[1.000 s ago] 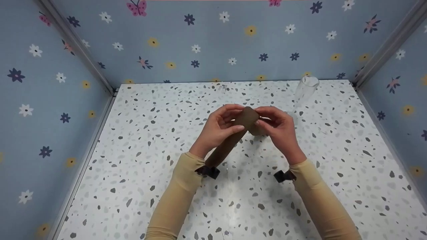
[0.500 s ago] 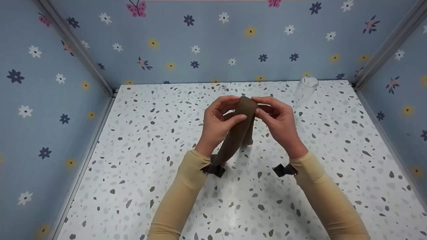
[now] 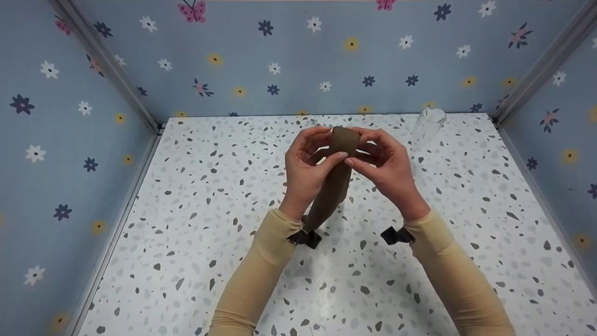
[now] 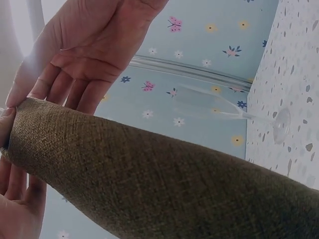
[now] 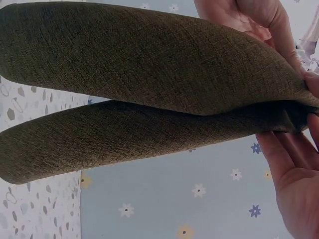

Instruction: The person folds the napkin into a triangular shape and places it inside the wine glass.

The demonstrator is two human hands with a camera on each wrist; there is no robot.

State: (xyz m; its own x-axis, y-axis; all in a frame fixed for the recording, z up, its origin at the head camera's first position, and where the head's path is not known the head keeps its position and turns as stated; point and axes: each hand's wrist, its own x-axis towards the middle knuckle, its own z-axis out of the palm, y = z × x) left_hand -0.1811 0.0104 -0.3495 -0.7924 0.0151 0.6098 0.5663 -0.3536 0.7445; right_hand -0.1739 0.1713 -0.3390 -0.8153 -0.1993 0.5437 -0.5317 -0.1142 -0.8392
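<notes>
A brown woven cloth (image 3: 344, 141), folded into a long band, hangs doubled over above the table. My left hand (image 3: 303, 170) pinches its top fold from the left side, thumb in front. From the right, my right hand (image 3: 386, 168) pinches the same fold, the two thumbs close together. In the right wrist view, both hanging halves of the cloth (image 5: 124, 55) show, slightly apart, with rounded lower ends. The cloth (image 4: 149, 169) runs wide across the left wrist view. Fingers behind the fold are partly hidden.
A clear flute glass (image 3: 429, 123) stands on the speckled table (image 3: 210, 196) at the back right, beyond my right hand. Blue flowered panels (image 3: 298, 56) enclose the table at the back and both sides.
Both hands have moved away from me with the cloth. Its far half has swung behind the near one, and the thumbs have come close together at the fold.
</notes>
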